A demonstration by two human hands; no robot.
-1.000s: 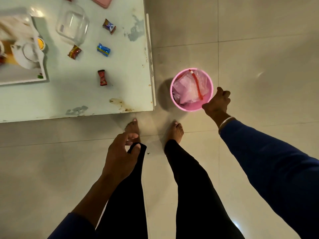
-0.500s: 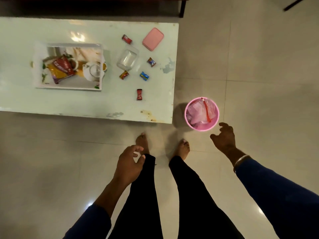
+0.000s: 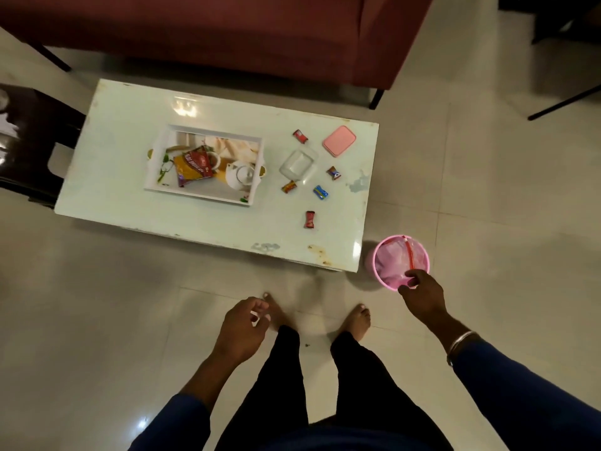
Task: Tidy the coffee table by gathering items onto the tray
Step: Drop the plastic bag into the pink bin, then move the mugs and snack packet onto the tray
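A white tray sits mid-table on the pale coffee table. It holds a white teapot, a red-yellow snack packet and a cup. To its right lie a clear glass container, a pink case and several wrapped candies, such as a red one and a blue one. My right hand curls over the near rim of a pink bin on the floor by the table's right corner. My left hand hangs loosely curled above my feet, holding nothing.
A dark red sofa stands behind the table. A dark chair is at the left end. The bin holds a plastic bag with a red strip. Tiled floor surrounds my bare feet in front of the table.
The view has pulled back, so the whole table and sofa show. My right hand came off the bin's rim half a second ago and now is back on it.
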